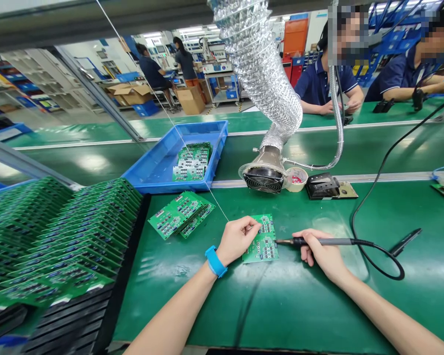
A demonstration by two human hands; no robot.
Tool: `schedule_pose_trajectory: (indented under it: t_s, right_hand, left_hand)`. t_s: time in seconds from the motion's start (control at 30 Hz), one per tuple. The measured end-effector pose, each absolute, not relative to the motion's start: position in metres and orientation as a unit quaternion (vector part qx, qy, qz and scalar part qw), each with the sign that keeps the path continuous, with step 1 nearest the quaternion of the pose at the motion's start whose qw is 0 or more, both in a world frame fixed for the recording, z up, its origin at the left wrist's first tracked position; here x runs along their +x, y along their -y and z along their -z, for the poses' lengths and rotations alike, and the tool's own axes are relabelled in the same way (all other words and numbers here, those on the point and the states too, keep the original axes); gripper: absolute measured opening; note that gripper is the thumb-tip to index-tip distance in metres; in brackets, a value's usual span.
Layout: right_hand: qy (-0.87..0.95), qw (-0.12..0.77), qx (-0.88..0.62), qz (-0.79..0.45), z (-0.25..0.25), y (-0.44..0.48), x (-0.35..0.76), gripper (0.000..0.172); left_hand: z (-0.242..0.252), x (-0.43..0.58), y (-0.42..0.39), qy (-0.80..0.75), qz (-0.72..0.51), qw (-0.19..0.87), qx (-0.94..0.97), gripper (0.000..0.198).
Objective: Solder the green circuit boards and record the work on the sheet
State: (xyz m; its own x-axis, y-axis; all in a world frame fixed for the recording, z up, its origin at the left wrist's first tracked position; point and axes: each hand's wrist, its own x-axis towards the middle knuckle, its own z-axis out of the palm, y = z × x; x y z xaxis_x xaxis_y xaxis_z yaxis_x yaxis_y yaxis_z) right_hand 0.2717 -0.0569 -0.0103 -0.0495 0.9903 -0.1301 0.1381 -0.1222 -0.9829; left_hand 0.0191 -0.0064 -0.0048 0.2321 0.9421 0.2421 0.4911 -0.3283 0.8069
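one soldering iron point(336, 241), one circuit board point(267, 242)

the right hand point(322, 252) is closed around the iron's handle, the tip at the right edge of the board, which lies on the green bench point(299, 308). the left hand point(234, 241) has its fingers curled together on one thin wire point(217, 200) (one blue tray point(165, 187) sits behind).

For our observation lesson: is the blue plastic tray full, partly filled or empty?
Partly filled: the tray shows bare blue bottom beside its green rectangular circuit boards.
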Motion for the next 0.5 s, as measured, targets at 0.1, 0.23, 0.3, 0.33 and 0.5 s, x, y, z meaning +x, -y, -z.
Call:
schedule_pose_trajectory:
  t_s: [0.1, 0.23, 0.3, 0.33, 0.5]
  right_hand:
    - [0.505, 0.426, -0.548, -0.512, 0.0094, 0.0564, 0.2711, 0.048]
    - [0.51, 0.419, -0.549, -0.513, 0.0096, 0.0562, 0.2707, 0.048]
    - [0.513, 0.415, -0.549, -0.513, 0.0114, 0.056, 0.2711, 0.049]
    - [0.514, 0.413, -0.549, -0.513, 0.0124, 0.0559, 0.2713, 0.049]
    - [0.512, 0.417, -0.549, -0.513, 0.0144, 0.0567, 0.272, 0.049]
  left_hand:
    - [0.0071, 0.0209, 0.0072, -0.493, -0.363, 0.304, 0.73, 0.029]
    - [0.0088, 0.0223, 0.0078, -0.49, -0.355, 0.302, 0.737, 0.029]
    - [0.0092, 0.0227, 0.0079, -0.488, -0.351, 0.301, 0.74, 0.028]
    - [0.0093, 0.0228, 0.0081, -0.486, -0.35, 0.301, 0.742, 0.027]
    - [0.0079, 0.0238, 0.0098, -0.477, -0.35, 0.302, 0.747, 0.026]
